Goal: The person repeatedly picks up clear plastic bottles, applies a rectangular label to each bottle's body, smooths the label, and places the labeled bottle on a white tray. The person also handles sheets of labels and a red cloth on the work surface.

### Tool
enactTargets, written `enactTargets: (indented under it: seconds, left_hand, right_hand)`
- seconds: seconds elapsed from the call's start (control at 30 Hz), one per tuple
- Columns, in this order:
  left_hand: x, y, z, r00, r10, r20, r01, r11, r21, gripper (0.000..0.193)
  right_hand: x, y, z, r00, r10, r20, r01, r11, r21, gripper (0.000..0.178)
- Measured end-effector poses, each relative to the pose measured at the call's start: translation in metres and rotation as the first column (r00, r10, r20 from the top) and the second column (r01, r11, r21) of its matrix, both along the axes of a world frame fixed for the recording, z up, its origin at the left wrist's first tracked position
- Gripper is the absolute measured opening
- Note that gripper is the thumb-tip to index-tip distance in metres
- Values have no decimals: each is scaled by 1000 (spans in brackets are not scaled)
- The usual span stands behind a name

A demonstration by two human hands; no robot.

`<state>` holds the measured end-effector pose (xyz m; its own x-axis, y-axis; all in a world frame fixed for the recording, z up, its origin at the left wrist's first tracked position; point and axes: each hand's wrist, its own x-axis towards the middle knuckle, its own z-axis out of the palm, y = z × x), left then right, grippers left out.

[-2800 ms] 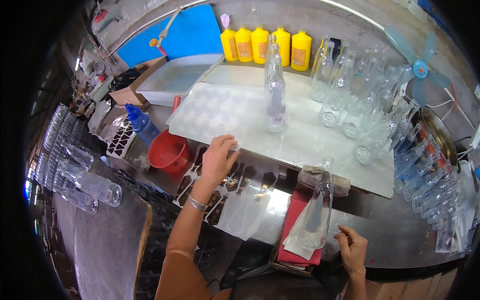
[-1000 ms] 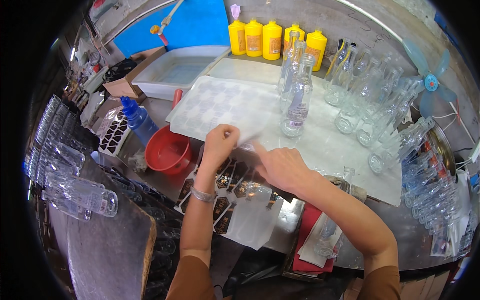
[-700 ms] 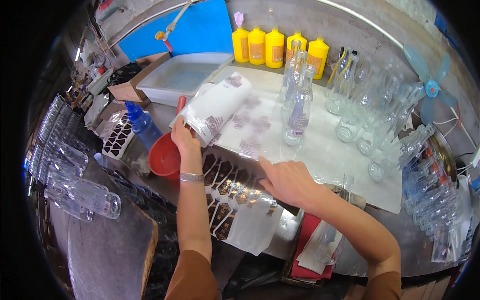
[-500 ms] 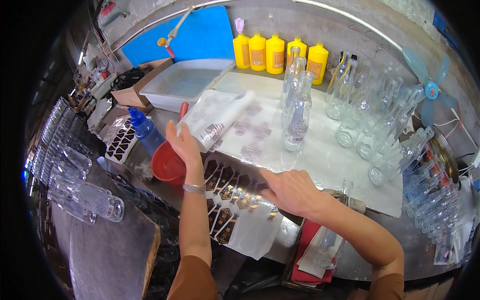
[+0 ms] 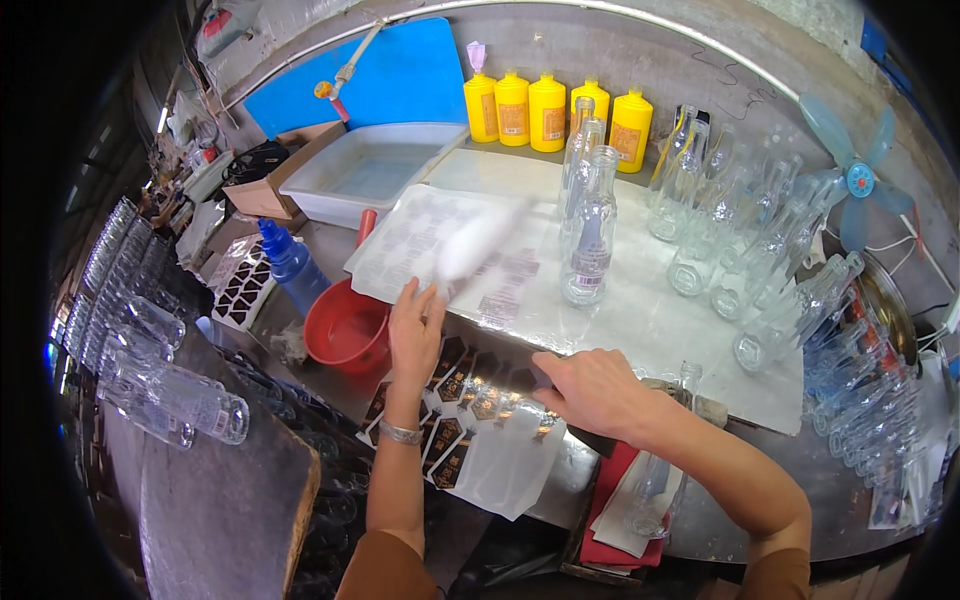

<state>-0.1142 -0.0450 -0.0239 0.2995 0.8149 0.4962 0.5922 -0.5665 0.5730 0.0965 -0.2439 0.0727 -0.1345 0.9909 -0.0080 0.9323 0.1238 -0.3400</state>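
My left hand (image 5: 415,328) is at the near edge of the white printed sheet (image 5: 400,240), fingers stretched and slightly apart beside the red dipper (image 5: 345,335). Just beyond its fingertips, a white curled flap (image 5: 480,240) is smeared by motion; whether the fingers touch it I cannot tell. My right hand (image 5: 595,392) is closed with its fingers curled at the near edge of the white-covered work surface (image 5: 690,350). What it pinches, if anything, is hidden. Below and between both hands lies a sheet of black and gold labels (image 5: 455,430), partly peeled to bare white backing.
Glass bottles (image 5: 590,240) stand to the right of the flap, with several more (image 5: 720,230) behind. A white tub (image 5: 375,170), a blue squeeze bottle (image 5: 290,258) and yellow bottles (image 5: 547,112) line the back. One clear bottle (image 5: 655,495) lies on red cloth (image 5: 610,480).
My left hand has moved down and to the right. The curled white sheet part has swung right, exposing more printed sheet. My right hand has shifted slightly right and down.
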Motion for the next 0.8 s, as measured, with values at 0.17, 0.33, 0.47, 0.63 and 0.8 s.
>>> enactTargets:
  seconds: [0.17, 0.33, 0.47, 0.63, 0.8]
  left_hand:
    - [11, -23, 11, 993, -116, 1, 116, 990, 81, 47]
    - [13, -34, 25, 962, -238, -131, 257, 954, 157, 24]
    - [27, -29, 35, 992, -126, 10, 125, 990, 59, 16]
    - [18, 10, 27, 785, 130, 606, 242, 836, -493, 18]
    - [15, 15, 18, 747, 137, 650, 324, 779, -536, 17]
  right_hand:
    - [-1, 5, -2, 1000, -2, -31, 2, 1000, -12, 36]
    - [-1, 14, 4, 998, -39, -54, 35, 997, -71, 32]
    - [-2, 24, 1, 998, -16, -64, 12, 999, -51, 44]
    - [-10, 45, -2, 993, 11, -117, -10, 1000, 11, 37]
    - [-28, 81, -16, 997, 30, -73, -9, 961, 275, 30]
